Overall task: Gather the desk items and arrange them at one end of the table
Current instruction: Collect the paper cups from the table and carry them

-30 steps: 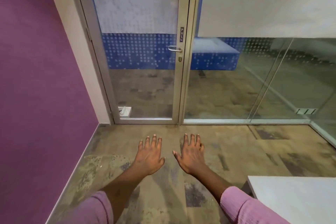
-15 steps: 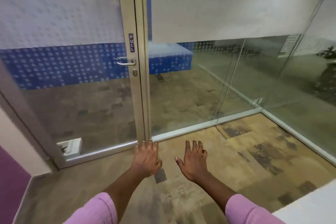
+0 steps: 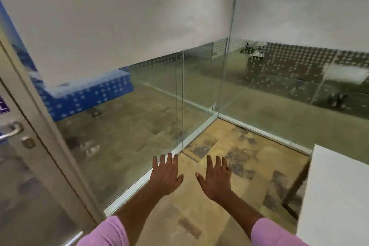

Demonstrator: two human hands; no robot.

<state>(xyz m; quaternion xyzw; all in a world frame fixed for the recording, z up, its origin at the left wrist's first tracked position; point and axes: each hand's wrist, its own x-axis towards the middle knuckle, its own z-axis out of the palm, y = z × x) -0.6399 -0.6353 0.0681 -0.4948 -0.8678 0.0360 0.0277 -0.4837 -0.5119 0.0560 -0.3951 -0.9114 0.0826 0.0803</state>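
Note:
My left hand [image 3: 165, 175] and my right hand [image 3: 216, 178] are stretched out side by side over the floor, palms down, fingers spread, holding nothing. Pink sleeves cover both forearms at the bottom edge. A corner of the white table [image 3: 335, 195] shows at the right edge, to the right of my right hand. No desk items are in view; only the bare white top of that corner shows.
A glass wall with a frosted upper band [image 3: 119, 16] runs ahead and meets a second glass wall at a corner [image 3: 216, 115]. A metal-framed glass door with a handle [image 3: 12, 131] stands at the left. Patterned tan floor [image 3: 229, 146] lies between the glass and the table.
The view has swung to the right: the purple wall is gone, the door has slid to the left edge, and more of the white table shows. Both hands stay spread and empty.

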